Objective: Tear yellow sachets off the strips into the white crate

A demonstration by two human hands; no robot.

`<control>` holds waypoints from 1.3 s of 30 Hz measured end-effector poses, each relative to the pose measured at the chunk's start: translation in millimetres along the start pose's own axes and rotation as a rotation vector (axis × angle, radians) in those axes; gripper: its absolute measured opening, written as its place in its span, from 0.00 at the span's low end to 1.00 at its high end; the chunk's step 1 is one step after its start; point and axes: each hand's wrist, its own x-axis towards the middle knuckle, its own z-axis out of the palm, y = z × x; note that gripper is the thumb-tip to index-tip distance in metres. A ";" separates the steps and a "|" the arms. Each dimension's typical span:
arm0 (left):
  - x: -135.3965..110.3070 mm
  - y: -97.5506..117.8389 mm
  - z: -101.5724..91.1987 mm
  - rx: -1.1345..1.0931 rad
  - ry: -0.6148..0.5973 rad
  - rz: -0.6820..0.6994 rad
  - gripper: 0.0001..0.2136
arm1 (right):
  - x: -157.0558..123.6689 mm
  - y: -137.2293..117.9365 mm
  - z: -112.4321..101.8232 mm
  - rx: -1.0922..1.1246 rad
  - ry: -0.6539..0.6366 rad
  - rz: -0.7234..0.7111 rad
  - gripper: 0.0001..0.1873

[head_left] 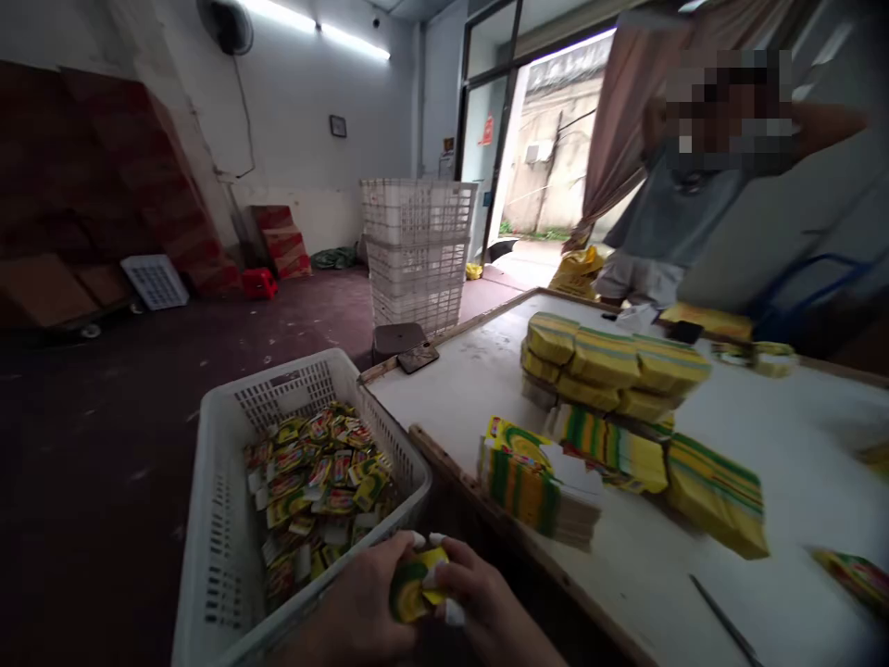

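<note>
My left hand [361,602] and my right hand [479,602] meet at the bottom of the view, both closed on one small yellow and green packet [413,584]. The fingertips carry white tape. The hands hover over the near right corner of a white plastic crate [229,482] that holds several loose packets [316,482] of the same kind. To the right, on the white table [798,482], stand stacks of flat yellow and green sheets [534,482].
More sheet bundles [611,361] are piled mid-table. A person [694,213] stands at the table's far side. Stacked white crates [417,250], a dark stool [397,339] and a phone [418,357] lie beyond the crate. A thin dark tool [726,621] lies near the table's front.
</note>
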 end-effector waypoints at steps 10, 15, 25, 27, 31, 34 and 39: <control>8.3 0.6 12.5 0.038 0.048 0.014 0.28 | -8.2 38.0 13.8 0.065 0.171 0.165 0.20; 11.0 0.9 19.5 0.165 0.144 0.083 0.32 | -6.6 51.4 25.9 0.327 0.385 0.359 0.37; 10.4 -8.9 29.2 0.374 0.416 0.285 0.32 | 5.1 20.1 21.8 0.149 0.425 0.251 0.25; 10.2 -7.0 29.0 0.388 0.409 0.299 0.32 | 3.4 20.3 21.1 0.032 0.413 0.275 0.26; 11.1 -4.1 30.7 0.440 0.431 0.329 0.29 | 5.3 23.4 20.6 -0.112 0.434 0.304 0.26; 12.5 -5.5 31.4 0.466 0.474 0.338 0.27 | 9.2 26.0 20.9 -0.078 0.461 0.250 0.24; 15.0 -11.0 36.2 0.448 0.496 0.349 0.28 | 14.6 27.8 27.0 -0.103 0.595 0.124 0.21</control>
